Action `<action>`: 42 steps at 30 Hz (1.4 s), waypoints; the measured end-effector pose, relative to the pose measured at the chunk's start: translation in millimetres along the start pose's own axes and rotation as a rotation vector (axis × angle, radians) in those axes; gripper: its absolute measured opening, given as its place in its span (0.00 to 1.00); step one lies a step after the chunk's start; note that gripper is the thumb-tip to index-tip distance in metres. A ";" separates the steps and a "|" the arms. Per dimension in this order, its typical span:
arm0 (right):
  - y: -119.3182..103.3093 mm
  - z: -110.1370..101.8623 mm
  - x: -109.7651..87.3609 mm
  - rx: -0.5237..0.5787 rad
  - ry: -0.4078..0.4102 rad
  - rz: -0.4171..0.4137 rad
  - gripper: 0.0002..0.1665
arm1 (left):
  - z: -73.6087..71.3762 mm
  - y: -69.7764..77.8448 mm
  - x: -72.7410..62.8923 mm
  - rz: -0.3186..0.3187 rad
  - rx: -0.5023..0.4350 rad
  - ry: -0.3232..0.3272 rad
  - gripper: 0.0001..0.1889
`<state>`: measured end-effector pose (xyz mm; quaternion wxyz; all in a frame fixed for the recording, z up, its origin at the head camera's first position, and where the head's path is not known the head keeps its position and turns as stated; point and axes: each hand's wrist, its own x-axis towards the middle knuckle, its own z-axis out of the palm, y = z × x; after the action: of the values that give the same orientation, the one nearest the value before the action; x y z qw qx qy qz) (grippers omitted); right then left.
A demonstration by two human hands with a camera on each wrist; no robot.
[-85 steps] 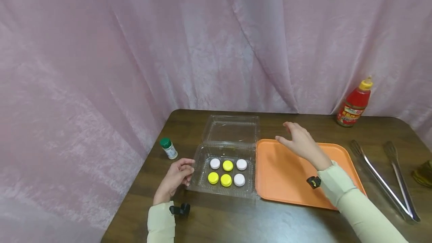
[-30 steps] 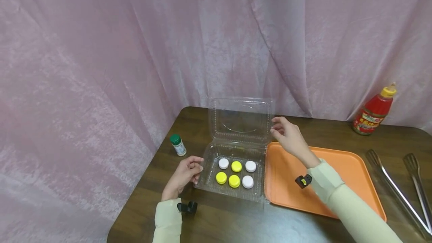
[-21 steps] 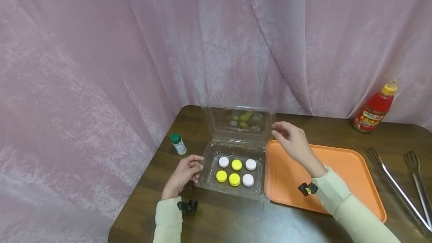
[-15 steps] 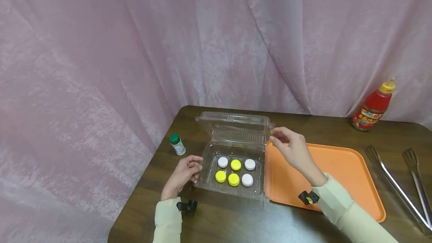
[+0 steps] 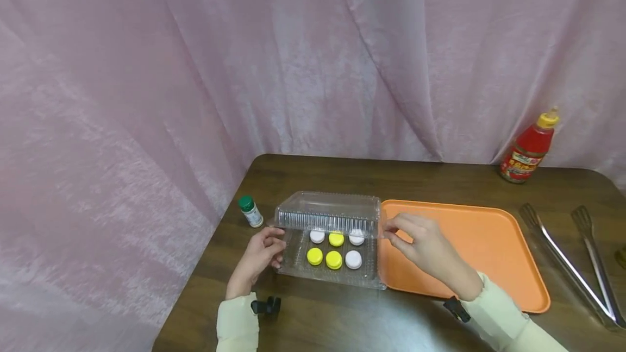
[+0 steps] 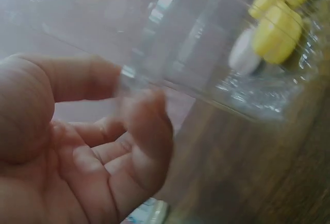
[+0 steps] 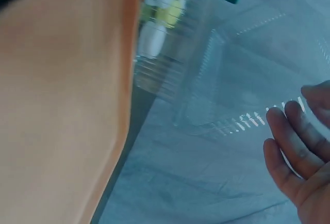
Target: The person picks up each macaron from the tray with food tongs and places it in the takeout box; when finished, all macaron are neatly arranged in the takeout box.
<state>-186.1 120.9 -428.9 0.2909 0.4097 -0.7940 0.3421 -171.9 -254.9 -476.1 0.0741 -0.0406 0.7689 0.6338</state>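
Note:
A clear plastic clamshell container (image 5: 332, 280) lies on the table, its hinged lid (image 5: 337, 206) tilted forward over the back part of the base. White and yellow macaron-like rounds (image 5: 334, 259) sit inside in two rows. At the container's left side, my left hand (image 5: 256, 257) pinches the rim between thumb and forefinger, also visible in the left wrist view, where the hand (image 6: 87, 147) is close up. My right hand (image 5: 425, 243) pinches the lid's right edge. In the right wrist view the lid (image 7: 252, 64) looks see-through beside my fingers (image 7: 294, 141).
An orange tray (image 5: 469, 221) adjoins the container on the right, partly under my right forearm. Metal tongs (image 5: 572, 259) lie beyond it. A red sauce bottle (image 5: 528, 151) stands at the back right; a green-capped shaker (image 5: 251, 212) stands at the left. A pink curtain (image 5: 313, 69) hangs behind.
Lying back at first, the lid has been raised and swung forward over the base by my right hand, which has come nearer and lower. My left hand has stayed at the container's left rim.

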 end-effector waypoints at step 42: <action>-57.6 25.9 -47.7 0.417 -0.446 0.984 0.12 | 14.5 -5.7 -50.5 0.029 -0.089 0.086 0.22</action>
<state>-118.3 97.4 -462.2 -0.1635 0.1033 -0.8489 0.4919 -120.4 -243.4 -476.0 0.0302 -0.0600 0.7429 0.6660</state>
